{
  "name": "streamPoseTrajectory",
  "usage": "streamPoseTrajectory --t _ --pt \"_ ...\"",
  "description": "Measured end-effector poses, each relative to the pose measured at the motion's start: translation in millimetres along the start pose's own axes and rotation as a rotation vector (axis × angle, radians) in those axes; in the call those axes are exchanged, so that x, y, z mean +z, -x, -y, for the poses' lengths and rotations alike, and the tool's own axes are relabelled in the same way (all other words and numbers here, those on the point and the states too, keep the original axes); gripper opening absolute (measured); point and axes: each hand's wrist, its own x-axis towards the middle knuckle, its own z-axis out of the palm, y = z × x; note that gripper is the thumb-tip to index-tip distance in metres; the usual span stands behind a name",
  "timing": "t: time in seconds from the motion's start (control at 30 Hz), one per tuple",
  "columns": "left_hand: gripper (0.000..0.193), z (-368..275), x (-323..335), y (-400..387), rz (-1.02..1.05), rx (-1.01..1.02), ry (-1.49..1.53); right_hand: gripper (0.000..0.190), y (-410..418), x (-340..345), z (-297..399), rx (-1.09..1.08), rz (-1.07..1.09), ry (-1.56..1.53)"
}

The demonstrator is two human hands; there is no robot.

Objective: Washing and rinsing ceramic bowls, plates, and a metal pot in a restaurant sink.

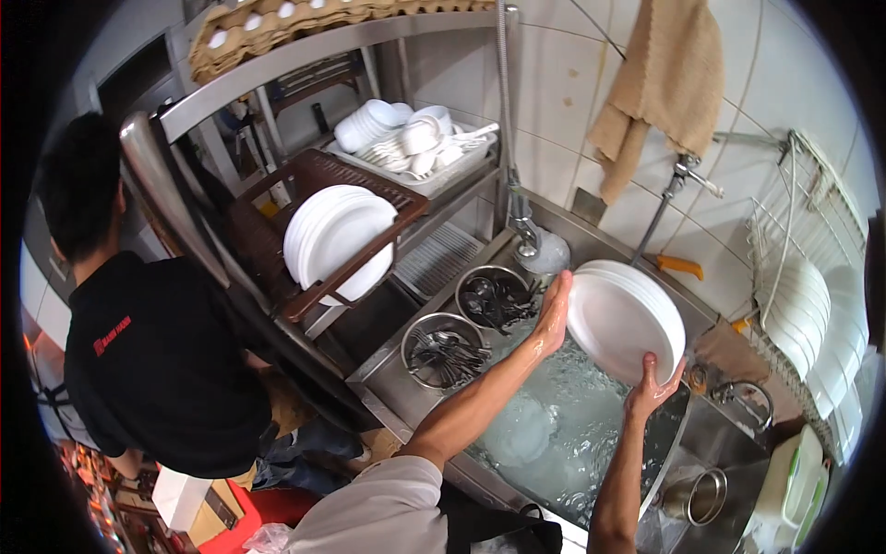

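Between my two hands is a stack of several white plates (616, 318), tilted on edge above the water. My left hand (552, 320) presses flat against the stack's left rim. At the lower right, my right hand (653, 389) grips it, with the thumb over the front plate's face. Both hands look wet. Below them, the steel sink (509, 493) holds rippling water, and a pale round shape (520, 428) shows blurred under the surface. Two metal pots of cutlery stand at the sink's left: a nearer pot (410, 339) and a farther pot (465, 277).
A brown rack (346, 277) holds upright white plates at left; behind it is a tray (453, 170) of white bowls and spoons. A spray hose (509, 124) hangs over the sink. A wire dish rack (789, 180) is at right. A person in black (159, 367) stands left.
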Motion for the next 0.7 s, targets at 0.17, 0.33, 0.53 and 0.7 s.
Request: streamPoseTrajectory --t 0.17,0.33,0.53,0.7 --pt "0.062 -147.0 29.8 2.2 0.131 0.556 -0.341 0.053 -43.1 92.7 36.9 -0.042 0.127 -0.433" --pt "0.063 -277.6 0.5 5.5 -0.083 1.204 -0.629 0.055 -71.9 216.4 100.5 -0.119 0.572 -0.32" --pt "0.061 -362.0 -42.3 40.3 -0.546 1.417 -1.068 0.051 -35.9 375.6 143.6 0.117 0.868 -0.68" --pt "0.061 -392.0 -94.0 65.0 -0.911 1.327 -1.134 0.054 9.1 451.3 150.8 0.168 1.129 -0.707"
